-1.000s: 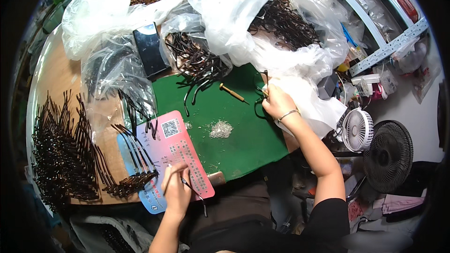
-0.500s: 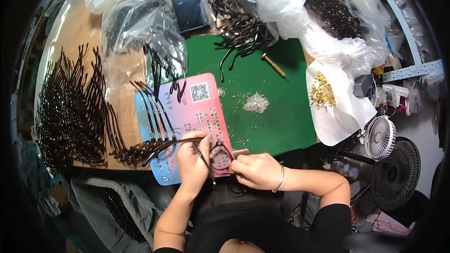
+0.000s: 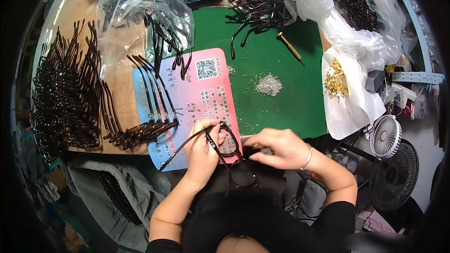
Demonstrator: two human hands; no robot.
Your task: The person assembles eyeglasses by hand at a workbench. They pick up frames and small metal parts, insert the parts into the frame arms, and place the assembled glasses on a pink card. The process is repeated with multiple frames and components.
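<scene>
My left hand pinches a dark spectacle frame above my lap, at the table's front edge. One temple arm points left over the pink-and-blue card; another hangs down toward my lap. Just right of the frame, my right hand is closed around a small brass-coloured thing, mostly hidden by the fingers. Whether its tip touches the frame cannot be made out. Several dark spectacle frames lie in a row left of my left hand.
A large stack of dark frames covers the left. On the green mat lie tiny silvery screws and a brass-handled screwdriver. Loose temple arms lie behind. Gold-coloured parts rest on white paper, near a white fan.
My right hand has drawn slightly right, away from the spectacle frame. My left hand has turned the frame, and its temple arm now slants down to the left. The whole view has shifted.
</scene>
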